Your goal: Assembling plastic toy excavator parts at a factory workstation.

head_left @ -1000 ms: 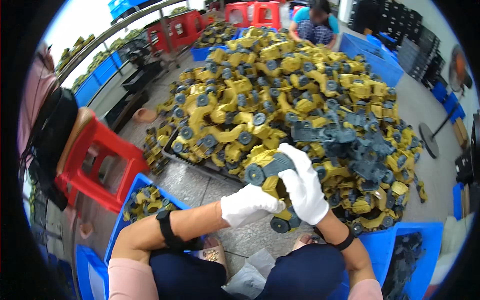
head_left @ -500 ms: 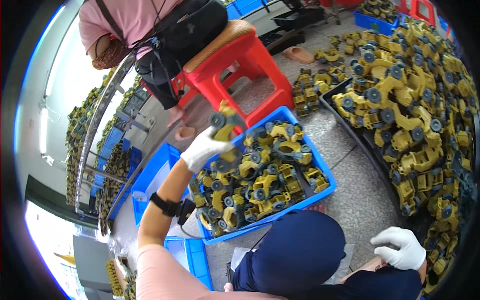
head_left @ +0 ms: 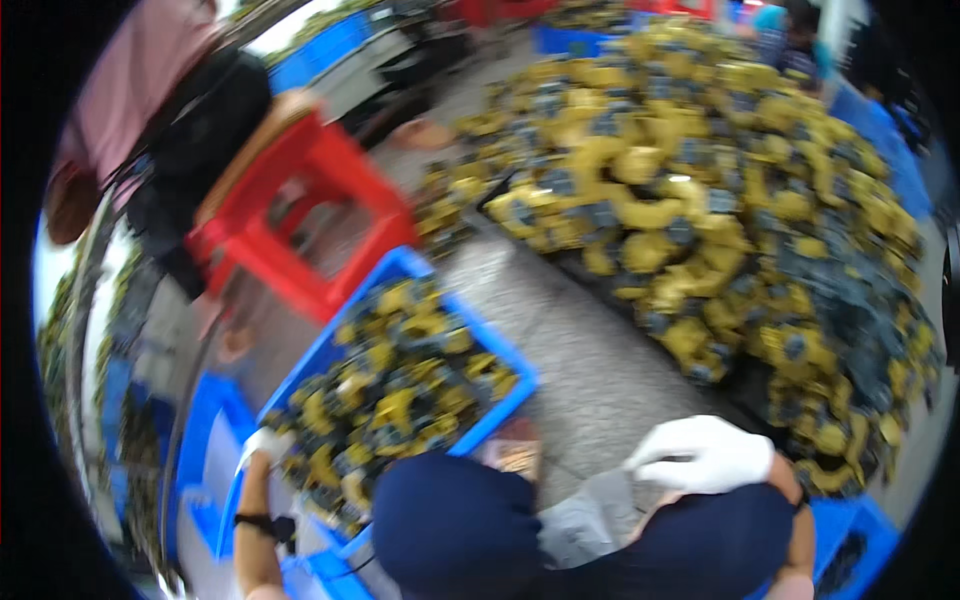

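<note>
My left hand (head_left: 265, 447), in a white glove, is at the left rim of a blue bin (head_left: 498, 418). Motion smears its fingers, and I cannot make out whether they grip the rim or anything else. Yellow-and-dark toy trucks (head_left: 395, 405) lie jumbled inside the bin, some with dark wheels showing. My right hand (head_left: 705, 455), also white-gloved, hovers at or rests on my right knee, palm down. Its fingers reach left with a gap below them, and nothing shows in it. A translucent plastic bag (head_left: 590, 520) lies between my knees.
A large heap of similar toy trucks (head_left: 690, 200) fills the right side, over a black tray (head_left: 560, 255). A red stool (head_left: 310, 215) stands at far left, beside a seated person in pink (head_left: 140, 70). Other blue bins (head_left: 215, 430) sit left, and another blue bin (head_left: 850, 540) lower right.
The view has swung right, bringing more of the heap in. My left hand, raised with a toy truck before, is now low at the bin's left rim; no truck is distinguishable in it.
</note>
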### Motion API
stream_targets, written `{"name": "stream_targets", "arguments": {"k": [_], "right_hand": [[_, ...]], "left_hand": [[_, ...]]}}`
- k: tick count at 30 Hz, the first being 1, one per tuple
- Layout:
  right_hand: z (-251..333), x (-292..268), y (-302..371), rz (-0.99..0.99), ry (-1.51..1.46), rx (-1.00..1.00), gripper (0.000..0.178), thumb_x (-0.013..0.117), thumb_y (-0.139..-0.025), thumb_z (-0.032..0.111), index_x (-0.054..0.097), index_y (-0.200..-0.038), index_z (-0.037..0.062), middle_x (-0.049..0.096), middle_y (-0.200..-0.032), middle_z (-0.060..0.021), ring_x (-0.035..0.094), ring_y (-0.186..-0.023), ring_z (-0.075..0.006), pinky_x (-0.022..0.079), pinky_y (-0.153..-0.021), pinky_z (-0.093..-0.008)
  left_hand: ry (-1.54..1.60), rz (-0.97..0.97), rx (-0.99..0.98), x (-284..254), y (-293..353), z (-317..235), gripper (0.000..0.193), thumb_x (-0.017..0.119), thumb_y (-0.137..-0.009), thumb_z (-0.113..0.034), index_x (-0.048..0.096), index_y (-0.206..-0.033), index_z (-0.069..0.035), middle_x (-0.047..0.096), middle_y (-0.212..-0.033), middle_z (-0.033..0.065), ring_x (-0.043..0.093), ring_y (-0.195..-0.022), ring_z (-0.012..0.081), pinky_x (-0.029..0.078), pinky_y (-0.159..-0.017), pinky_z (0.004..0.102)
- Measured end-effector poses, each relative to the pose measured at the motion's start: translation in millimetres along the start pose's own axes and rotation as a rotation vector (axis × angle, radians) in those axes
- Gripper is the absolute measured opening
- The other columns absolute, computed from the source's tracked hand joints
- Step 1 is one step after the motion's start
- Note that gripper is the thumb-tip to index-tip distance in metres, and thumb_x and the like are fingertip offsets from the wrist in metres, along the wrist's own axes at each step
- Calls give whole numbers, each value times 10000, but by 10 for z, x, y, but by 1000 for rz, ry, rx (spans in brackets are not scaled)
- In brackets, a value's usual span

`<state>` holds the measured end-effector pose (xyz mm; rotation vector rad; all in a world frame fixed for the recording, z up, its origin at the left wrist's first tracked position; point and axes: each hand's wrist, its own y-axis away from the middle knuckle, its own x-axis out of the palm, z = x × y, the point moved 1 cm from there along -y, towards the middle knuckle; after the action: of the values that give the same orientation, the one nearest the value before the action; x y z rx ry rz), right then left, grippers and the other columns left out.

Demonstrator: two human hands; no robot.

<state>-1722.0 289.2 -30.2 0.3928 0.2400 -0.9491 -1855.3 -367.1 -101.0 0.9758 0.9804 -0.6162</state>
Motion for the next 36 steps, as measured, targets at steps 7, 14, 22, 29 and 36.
{"name": "stream_targets", "arguments": {"k": [7,14,22,29,36], "right_hand": [[-41,-10,165,10,1,-29,302,546,-966,319,678,-1136,106,678,-1079,-102,634,-1030,-284,494,-904,-368],[-271,-45,176,-397,9,-189,254,552,-934,271,677,-1040,77,673,-1009,-134,634,-958,-335,510,-853,-399],[-149,-93,424,-424,-48,-151,238,579,-924,254,683,-1030,68,678,-964,-131,651,-930,-320,523,-831,-394],[-224,-88,363,-407,-78,-136,248,563,-926,254,687,-1038,70,677,-973,-140,647,-940,-332,521,-833,-393],[-251,-114,378,-481,-1,-65,264,565,-928,273,689,-1041,69,683,-974,-134,644,-946,-338,517,-839,-393]], "left_hand": [[-200,-310,693,-1241,516,-2101,409,587,-848,-399,714,-819,-11,681,-829,229,672,-821,389,531,-782,460],[161,-471,1636,-1576,2083,-4619,419,693,-782,-151,602,-1178,-49,605,-1137,177,619,-1031,330,516,-869,385],[355,-490,1104,-1823,1580,-5717,990,789,-666,-526,369,-1401,-13,472,-1349,259,527,-1207,368,447,-1005,408],[662,-606,1112,-1527,1186,-5808,543,744,-695,-200,578,-1167,12,633,-1110,243,610,-1078,373,481,-942,407],[1298,45,1297,-1553,1445,-5425,519,692,-683,-82,579,-1182,1,661,-1088,114,634,-1001,222,500,-890,330]]}}
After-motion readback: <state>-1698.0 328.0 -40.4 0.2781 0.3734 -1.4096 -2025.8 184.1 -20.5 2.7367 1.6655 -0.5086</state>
